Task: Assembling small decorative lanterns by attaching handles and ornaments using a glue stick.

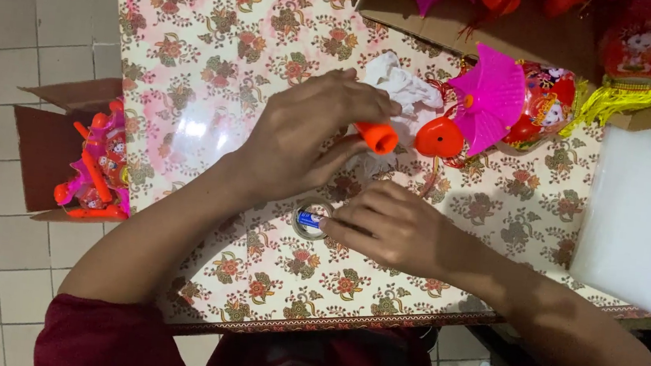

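Note:
My left hand (306, 137) grips an orange plastic handle tube (376, 136), its open end facing right. Just right of it lies a toy lantern (500, 104) with a pink fan-shaped top, an orange cap and a red printed body, resting on the table. My right hand (389, 229) pinches a small blue and white battery (308, 220) over a roll of clear tape (312, 220) on the floral tablecloth (218, 53). A crumpled white plastic wrapper (403, 83) lies behind the handle.
A cardboard box (46, 152) on the tiled floor at left holds more orange and pink lantern parts. Another open carton (515, 30) at the back right holds red and yellow lanterns. A white sheet (649, 214) covers the table's right side.

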